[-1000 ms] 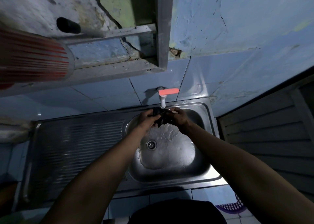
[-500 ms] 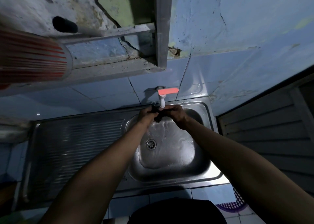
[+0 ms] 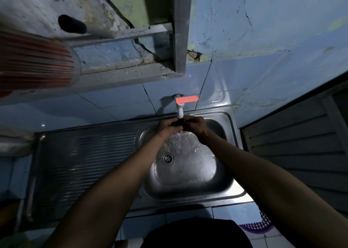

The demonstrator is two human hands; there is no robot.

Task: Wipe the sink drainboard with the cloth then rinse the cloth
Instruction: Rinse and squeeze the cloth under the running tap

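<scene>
Both hands risen to tap (image 3: 180,110); left hand (image 3: 166,125), right hand (image 3: 196,124) grip one cloth (image 3: 178,123).

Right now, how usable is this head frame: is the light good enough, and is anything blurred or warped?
Head view: dim overall, with glare on the wet sink basin and a bright tap handle. The dark cloth between the left hand and right hand barely shows. The red-striped object at upper left is blurred, and the wide angle bends the wall lines.

Ribbed, glossy steel drainboard (image 3: 84,163); wet shiny metal basin (image 3: 188,187); rough cracked plaster wall (image 3: 263,31).
</scene>
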